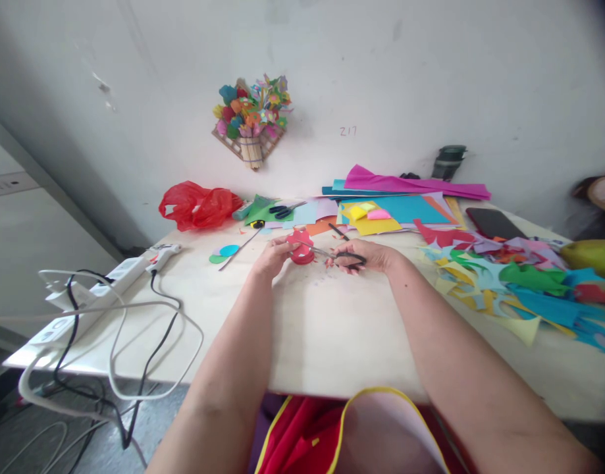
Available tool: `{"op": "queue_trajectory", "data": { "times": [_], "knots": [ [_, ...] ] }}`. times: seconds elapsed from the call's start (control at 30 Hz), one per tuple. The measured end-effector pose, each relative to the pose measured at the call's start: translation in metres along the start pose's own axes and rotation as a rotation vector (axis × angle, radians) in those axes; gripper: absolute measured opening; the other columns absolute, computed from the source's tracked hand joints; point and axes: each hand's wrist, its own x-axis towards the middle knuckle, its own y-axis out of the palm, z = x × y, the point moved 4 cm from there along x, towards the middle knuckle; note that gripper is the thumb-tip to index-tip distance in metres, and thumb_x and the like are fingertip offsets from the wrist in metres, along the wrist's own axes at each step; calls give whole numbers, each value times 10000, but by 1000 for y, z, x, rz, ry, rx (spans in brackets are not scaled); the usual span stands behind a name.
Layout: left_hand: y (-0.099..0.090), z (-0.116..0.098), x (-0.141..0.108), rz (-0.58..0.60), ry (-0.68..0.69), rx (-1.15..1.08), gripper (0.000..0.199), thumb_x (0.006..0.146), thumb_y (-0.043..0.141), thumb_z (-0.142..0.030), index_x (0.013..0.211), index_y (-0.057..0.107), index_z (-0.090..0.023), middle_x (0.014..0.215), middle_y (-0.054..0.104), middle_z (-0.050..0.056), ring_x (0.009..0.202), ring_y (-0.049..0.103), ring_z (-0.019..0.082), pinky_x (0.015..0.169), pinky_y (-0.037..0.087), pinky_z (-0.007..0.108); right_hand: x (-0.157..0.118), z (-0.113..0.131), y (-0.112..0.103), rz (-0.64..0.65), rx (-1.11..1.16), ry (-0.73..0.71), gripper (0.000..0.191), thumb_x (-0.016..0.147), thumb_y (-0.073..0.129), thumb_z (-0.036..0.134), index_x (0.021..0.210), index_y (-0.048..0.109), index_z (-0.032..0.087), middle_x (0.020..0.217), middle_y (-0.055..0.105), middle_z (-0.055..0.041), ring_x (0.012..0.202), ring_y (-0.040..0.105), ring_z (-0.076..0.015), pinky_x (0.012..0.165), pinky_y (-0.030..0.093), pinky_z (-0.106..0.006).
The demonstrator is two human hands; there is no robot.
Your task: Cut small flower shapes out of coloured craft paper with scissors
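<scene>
My left hand (276,255) pinches a small piece of red paper (301,245) over the middle of the table. From the right, my right hand (364,255) grips a pair of dark-handled scissors (350,259), fingers closed round the handles. The scissor blades point left and reach the red paper. Tiny red scraps (328,263) lie below the blades. Whether the blades are parted is too small to tell. A second pair of scissors (282,211) rests farther back, near green paper.
Paper offcuts (494,276) are heaped at the right beside a phone (494,222). Coloured sheets (415,210) are stacked at the back. A red plastic bag (198,205) sits back left. A power strip (95,296) with loose cables runs along the left edge. Paper circles (228,251) lie left of my hands.
</scene>
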Motion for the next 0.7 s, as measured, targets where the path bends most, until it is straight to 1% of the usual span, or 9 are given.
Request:
{"op": "queue_trajectory", "data": {
  "times": [0.13,0.23,0.3,0.43,0.57,0.63,0.7],
  "knots": [
    [-1,-1,-1,29,-29,53,134,576,787,-194,683,743,-127,703,698,59,654,607,160,676,454,286,0,0,0,25,-39,-3,307,721,770,368,873,696,112,561,624,6,404,496,-61,366,278,-184],
    [-4,-1,0,51,-44,58,128,559,777,-188,664,747,-121,677,692,51,637,598,155,679,449,285,-1,0,0,50,-61,15,345,710,782,393,888,699,109,568,625,9,409,490,-58,390,302,-190],
    [-5,0,0,68,-51,57,130,553,775,-194,658,749,-121,694,703,62,667,616,171,704,454,298,-3,2,0,49,-75,28,353,701,792,401,885,700,114,572,623,12,414,487,-54,404,313,-190],
    [-4,-1,-1,94,-61,83,141,540,770,-208,652,753,-124,851,754,115,797,661,232,756,460,327,-9,9,2,29,-118,63,348,675,820,386,872,708,122,567,611,20,419,483,-53,429,334,-194],
    [-2,-2,-3,109,-84,106,174,531,790,-246,649,752,-125,1005,762,149,889,668,267,783,454,340,-14,16,4,31,-157,97,361,645,844,379,873,718,128,561,602,24,435,482,-59,454,351,-201],
    [-1,-3,-3,118,-98,115,189,522,794,-251,655,754,-123,1033,759,157,895,665,267,785,449,340,-15,17,4,26,-178,107,385,623,860,394,874,725,135,564,599,25,458,495,-68,469,366,-205],
    [-2,-2,-2,124,-110,127,198,518,790,-245,667,760,-119,1044,757,159,845,655,241,756,441,329,-15,17,4,25,-208,120,417,603,873,424,875,735,139,572,599,20,490,512,-81,483,379,-212]
  ]
}}
